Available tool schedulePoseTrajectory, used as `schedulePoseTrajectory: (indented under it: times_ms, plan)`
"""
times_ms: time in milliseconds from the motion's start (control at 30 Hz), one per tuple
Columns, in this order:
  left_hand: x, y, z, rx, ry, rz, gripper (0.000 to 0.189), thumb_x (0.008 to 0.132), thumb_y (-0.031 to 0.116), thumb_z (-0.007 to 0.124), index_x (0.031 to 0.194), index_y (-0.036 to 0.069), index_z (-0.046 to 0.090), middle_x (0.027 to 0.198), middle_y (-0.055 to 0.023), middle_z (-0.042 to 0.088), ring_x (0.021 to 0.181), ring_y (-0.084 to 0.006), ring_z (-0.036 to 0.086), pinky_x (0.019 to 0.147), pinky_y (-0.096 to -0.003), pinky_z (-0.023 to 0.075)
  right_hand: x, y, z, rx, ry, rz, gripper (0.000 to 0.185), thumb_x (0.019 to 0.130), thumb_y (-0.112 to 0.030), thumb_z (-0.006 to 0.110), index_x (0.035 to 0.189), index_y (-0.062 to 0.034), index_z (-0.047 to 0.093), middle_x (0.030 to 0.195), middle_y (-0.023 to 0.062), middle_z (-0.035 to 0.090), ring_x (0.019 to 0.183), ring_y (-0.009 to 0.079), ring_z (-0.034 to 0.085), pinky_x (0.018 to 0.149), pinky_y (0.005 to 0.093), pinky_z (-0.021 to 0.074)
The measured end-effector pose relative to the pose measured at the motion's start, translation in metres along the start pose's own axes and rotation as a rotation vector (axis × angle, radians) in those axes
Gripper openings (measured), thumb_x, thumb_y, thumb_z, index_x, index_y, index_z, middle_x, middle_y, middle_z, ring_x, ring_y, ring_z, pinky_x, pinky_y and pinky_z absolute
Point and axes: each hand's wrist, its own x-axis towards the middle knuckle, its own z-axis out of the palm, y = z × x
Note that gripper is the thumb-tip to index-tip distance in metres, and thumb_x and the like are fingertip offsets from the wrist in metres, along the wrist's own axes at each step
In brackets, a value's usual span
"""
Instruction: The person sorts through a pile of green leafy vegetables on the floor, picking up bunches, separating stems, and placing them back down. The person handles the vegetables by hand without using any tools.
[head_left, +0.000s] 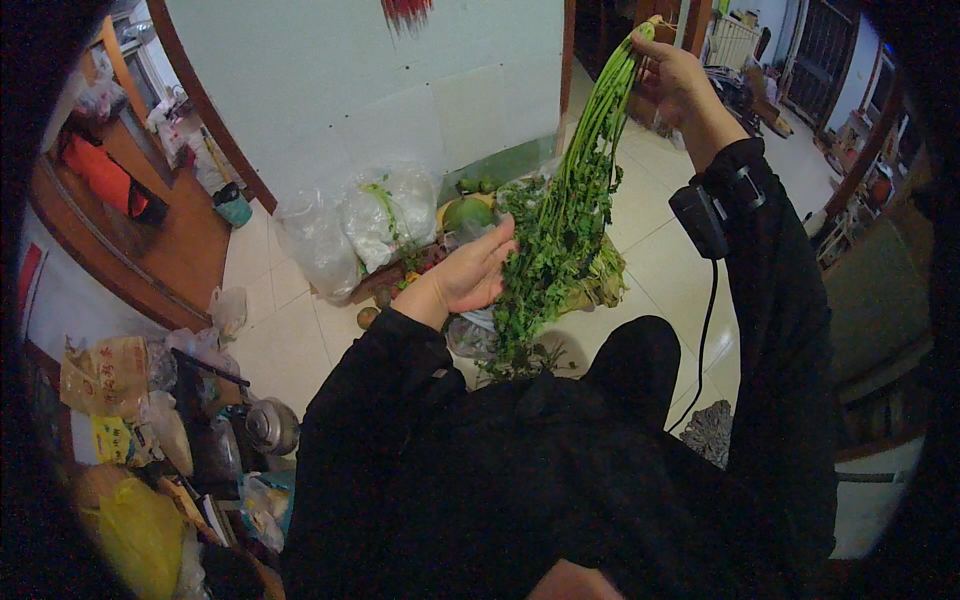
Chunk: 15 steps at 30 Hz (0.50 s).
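Note:
My right hand (666, 84) is raised at the upper right, closed around the root end of a long bunch of leafy green herbs (581, 187), perhaps coriander or Chinese celery. The stems slant down to the left, and the leafy ends hang before my body. Lower down, my left hand (476, 271) is cupped at the left side of the leaves, thumb up. Some of its fingertips are hidden at the leaves, so contact is unclear. Behind the bunch, wilted yellow-green leaves (604, 277) lie on the tiled floor (652, 225).
Against the wall (360, 67) stand clear plastic bags (319, 240) and a large green, round fruit or gourd (466, 215). A brown round vegetable (367, 318) lies nearby. At left are a metal kettle (271, 426) and a paper bag (105, 375). A black cable (709, 330) hangs from my right wrist device.

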Motion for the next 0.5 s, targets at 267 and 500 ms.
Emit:
schedulePoseTrajectory:
  times_ms: [267, 500]
  plan:
    - [0.005, -0.004, 0.000, 0.118, 0.257, 0.043, 0.056, 0.098, 0.049, 0.041, 0.138, 0.011, 0.038, 0.128, -0.0030, 0.053, 0.117, -0.0186, 0.051, 0.101, -0.0345, 0.0409, 0.007, 0.003, -0.005, -0.052, -0.083, -0.024, 0.026, 0.085, -0.032, 0.071, 0.093, -0.0089, 0.061, 0.079, -0.0007, 0.062, 0.069, 0.0085, 0.058, 0.067, 0.0255, 0.0497]
    - [0.002, -0.004, 0.006, 0.133, 0.188, 0.078, 0.055, 0.096, 0.051, 0.047, 0.136, 0.014, 0.043, 0.113, 0.0024, 0.054, 0.102, -0.0103, 0.050, 0.091, -0.0249, 0.0390, -0.005, -0.004, 0.009, -0.082, -0.083, -0.096, 0.026, 0.084, -0.031, 0.072, 0.089, -0.0091, 0.059, 0.074, -0.0015, 0.058, 0.057, 0.0076, 0.052, 0.058, 0.0243, 0.0486]
